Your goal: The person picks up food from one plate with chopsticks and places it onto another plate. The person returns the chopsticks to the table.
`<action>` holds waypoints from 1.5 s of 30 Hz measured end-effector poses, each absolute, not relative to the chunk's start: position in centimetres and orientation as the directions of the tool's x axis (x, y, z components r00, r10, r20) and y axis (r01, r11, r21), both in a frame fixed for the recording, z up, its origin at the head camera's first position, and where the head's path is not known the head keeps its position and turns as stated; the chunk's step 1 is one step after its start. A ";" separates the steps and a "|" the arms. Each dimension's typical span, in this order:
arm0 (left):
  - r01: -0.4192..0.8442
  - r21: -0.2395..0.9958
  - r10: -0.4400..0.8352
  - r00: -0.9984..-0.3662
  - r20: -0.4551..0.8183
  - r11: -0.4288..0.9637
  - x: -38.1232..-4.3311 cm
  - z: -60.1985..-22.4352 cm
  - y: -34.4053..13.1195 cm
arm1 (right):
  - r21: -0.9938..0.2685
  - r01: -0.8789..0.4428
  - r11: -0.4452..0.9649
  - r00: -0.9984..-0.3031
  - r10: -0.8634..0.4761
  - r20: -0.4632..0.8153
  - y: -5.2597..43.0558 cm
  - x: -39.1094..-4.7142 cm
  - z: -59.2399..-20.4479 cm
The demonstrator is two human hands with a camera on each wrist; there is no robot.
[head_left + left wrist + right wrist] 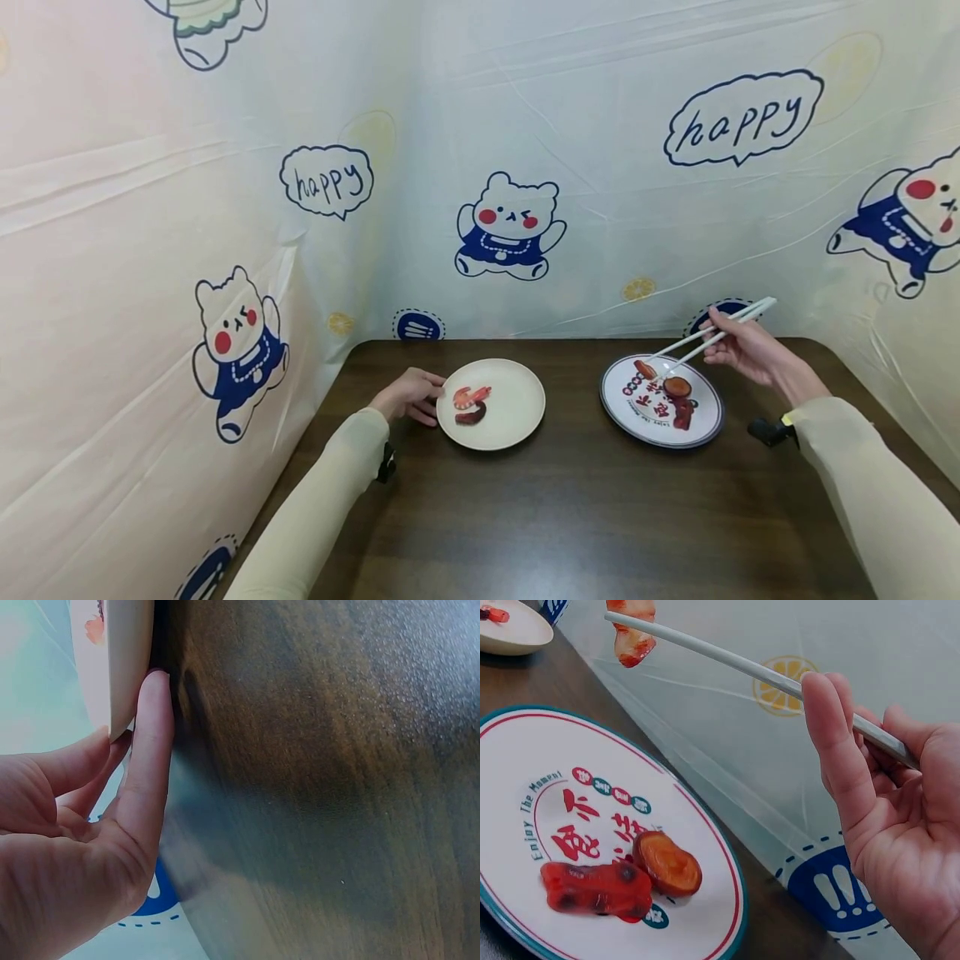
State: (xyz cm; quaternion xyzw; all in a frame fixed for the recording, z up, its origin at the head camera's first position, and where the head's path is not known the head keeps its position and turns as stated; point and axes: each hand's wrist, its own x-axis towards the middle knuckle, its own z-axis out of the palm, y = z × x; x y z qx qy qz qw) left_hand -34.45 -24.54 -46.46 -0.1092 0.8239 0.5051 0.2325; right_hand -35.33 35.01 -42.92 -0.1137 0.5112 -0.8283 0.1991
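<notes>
My left hand (411, 396) holds the left rim of a cream plate (517, 417), its thumb on the rim and a finger along the underside. A pink-orange shrimp-like piece (472, 396) and a dark brown curved piece (470, 414) lie on that plate. My right hand (738, 346) grips pale chopsticks (720, 655) over a white plate with printed lettering (637, 412). At their tips, raised above this plate, is a reddish-and-cream food piece (635, 634). A round brown slice (671, 862) and a glossy red chunk (596, 889) rest on the printed plate.
Both plates stand on a dark wooden table (555, 517), near its far edge. Behind and beside it hangs a pale printed cloth (600, 108) with cartoon bears. Each wrist wears a small black device, such as the right one (771, 431).
</notes>
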 end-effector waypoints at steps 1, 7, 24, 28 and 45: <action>-0.416 0.781 0.053 -0.868 -0.494 0.466 -34.5 -46.4 -24.5 | -0.893 0.213 -0.397 -0.896 -0.444 -0.017 34.8 -35.3 -42.8; -0.418 0.777 0.049 -0.867 -0.496 0.471 -34.4 -46.3 -24.4 | -0.889 0.207 -0.409 -0.887 -0.463 0.007 33.9 -35.6 -42.2; -0.404 0.781 0.058 -0.872 -0.486 0.477 -34.4 -46.3 -24.4 | -0.893 0.224 -0.390 -0.891 -0.453 -0.026 32.3 -36.0 -41.7; -0.404 0.781 0.058 -0.872 -0.486 0.476 -34.5 -46.3 -24.4 | -0.899 0.221 -0.379 -0.889 -0.457 -0.026 31.9 -36.1 -41.5; -0.395 0.793 0.067 -0.877 -0.476 0.463 -34.2 -46.6 -24.5 | -0.912 0.232 -0.337 -0.881 -0.470 -0.050 29.4 -36.5 -41.1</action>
